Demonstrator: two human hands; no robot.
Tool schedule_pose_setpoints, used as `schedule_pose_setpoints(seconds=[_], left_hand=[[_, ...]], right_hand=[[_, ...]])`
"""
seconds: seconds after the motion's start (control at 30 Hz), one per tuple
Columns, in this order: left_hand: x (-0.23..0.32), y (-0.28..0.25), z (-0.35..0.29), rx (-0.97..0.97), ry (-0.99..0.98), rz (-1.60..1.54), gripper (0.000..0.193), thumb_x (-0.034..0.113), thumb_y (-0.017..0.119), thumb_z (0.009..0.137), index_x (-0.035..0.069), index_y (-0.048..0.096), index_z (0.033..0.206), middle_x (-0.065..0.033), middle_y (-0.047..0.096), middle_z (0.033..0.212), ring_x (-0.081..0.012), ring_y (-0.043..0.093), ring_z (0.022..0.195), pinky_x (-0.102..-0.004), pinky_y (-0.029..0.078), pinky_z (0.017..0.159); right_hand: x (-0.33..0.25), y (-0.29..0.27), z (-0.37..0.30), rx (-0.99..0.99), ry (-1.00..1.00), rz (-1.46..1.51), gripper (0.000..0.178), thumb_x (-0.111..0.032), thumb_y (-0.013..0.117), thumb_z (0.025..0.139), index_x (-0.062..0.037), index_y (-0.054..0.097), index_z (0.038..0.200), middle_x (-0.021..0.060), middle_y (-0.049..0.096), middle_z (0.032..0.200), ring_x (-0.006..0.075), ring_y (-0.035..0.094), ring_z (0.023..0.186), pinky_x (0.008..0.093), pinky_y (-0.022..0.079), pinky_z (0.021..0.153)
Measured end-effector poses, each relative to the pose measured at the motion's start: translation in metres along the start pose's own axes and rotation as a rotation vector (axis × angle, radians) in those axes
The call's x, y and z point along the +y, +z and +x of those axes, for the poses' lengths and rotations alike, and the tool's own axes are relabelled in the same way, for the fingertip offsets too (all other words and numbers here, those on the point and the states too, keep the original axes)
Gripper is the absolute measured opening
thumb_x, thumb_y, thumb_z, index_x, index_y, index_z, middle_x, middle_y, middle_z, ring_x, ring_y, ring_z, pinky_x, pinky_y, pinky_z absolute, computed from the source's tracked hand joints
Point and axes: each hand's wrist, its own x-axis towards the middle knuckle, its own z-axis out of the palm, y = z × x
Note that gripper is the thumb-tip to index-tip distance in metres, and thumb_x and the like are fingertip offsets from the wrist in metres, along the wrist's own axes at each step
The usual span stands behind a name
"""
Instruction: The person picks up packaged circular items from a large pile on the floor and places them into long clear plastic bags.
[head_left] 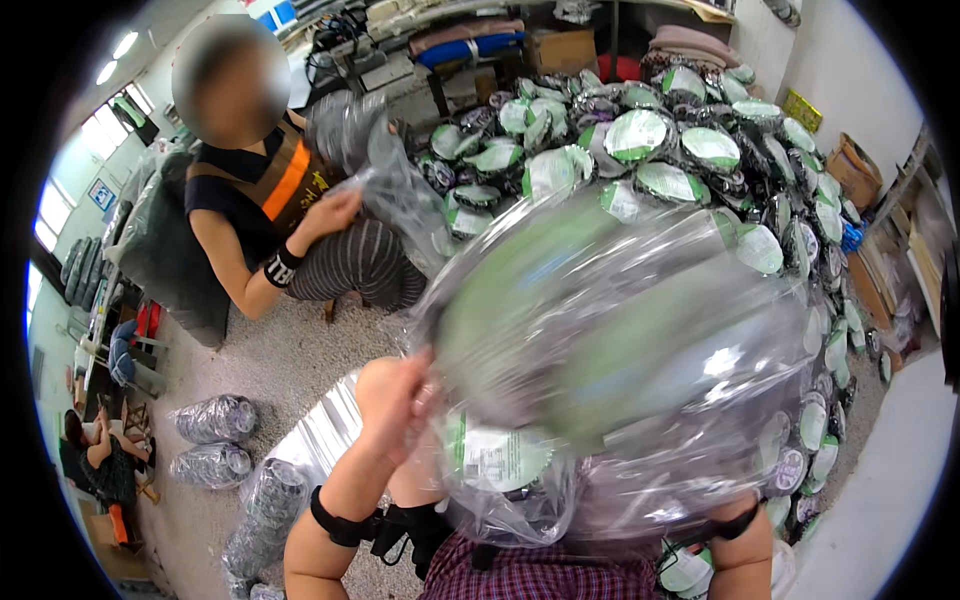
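Observation:
A large clear plastic bag (690, 330) is spread in front of me, smeared by motion. Inside or behind its film show blurred green-and-grey round shapes. My left hand (400, 405) is closed on the bag's left edge. At the bag's lower right my right forearm (742, 560) comes in with a black band at the wrist; the bag hides that hand and its fingers. Close to my lap, a round pack with a green-and-white label (500, 455) lies under the film.
A big heap of round packs with green-and-white labels (640, 135) fills the far and right side. At left a seated co-worker (270, 200) handles a clear bag of dark round items. Filled clear bags (213, 420) lie on the floor. Cardboard boxes (852, 170) stand by the right wall.

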Motion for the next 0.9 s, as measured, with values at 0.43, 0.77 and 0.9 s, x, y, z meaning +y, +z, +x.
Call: schedule_pose_setpoints(seconds=[0.43, 0.77, 0.9], left_hand=[[-0.017, -0.021, -0.068, 0.144, 0.657, 0.896, 0.026, 0.014, 0.045, 0.097, 0.006, 0.066, 0.112, 0.0048, 0.048, 0.057, -0.0050, 0.045, 0.048, -0.0225, 0.035, 0.046], [-0.037, 0.008, -0.063, -0.449, 0.724, 0.977, 0.021, 0.018, 0.057, 0.089, 0.008, 0.068, 0.105, -0.0086, 0.059, 0.061, -0.0170, 0.058, 0.053, -0.0334, 0.045, 0.051], [-0.022, 0.027, -0.083, -0.463, 0.804, 1.312, 0.031, 0.021, 0.061, 0.085, 0.013, 0.062, 0.115, -0.0071, 0.052, 0.050, -0.0257, 0.054, 0.043, -0.0371, 0.045, 0.044]], right_hand=[[-0.061, 0.037, -0.057, -0.349, -0.145, -0.342, 0.067, -0.023, 0.084, 0.059, -0.0012, 0.050, 0.112, 0.0163, 0.043, 0.115, 0.0336, 0.052, 0.104, 0.0369, 0.044, 0.090], [-0.038, 0.061, -0.060, -0.659, 0.216, -0.282, 0.055, -0.027, 0.076, 0.074, -0.0019, 0.050, 0.116, 0.0116, 0.058, 0.109, 0.0202, 0.061, 0.095, 0.0289, 0.049, 0.079], [0.000, 0.071, -0.081, -0.009, 1.018, 0.768, 0.048, -0.012, 0.061, 0.088, 0.0004, 0.042, 0.130, 0.0126, 0.058, 0.117, 0.0227, 0.057, 0.108, 0.0373, 0.048, 0.093]])
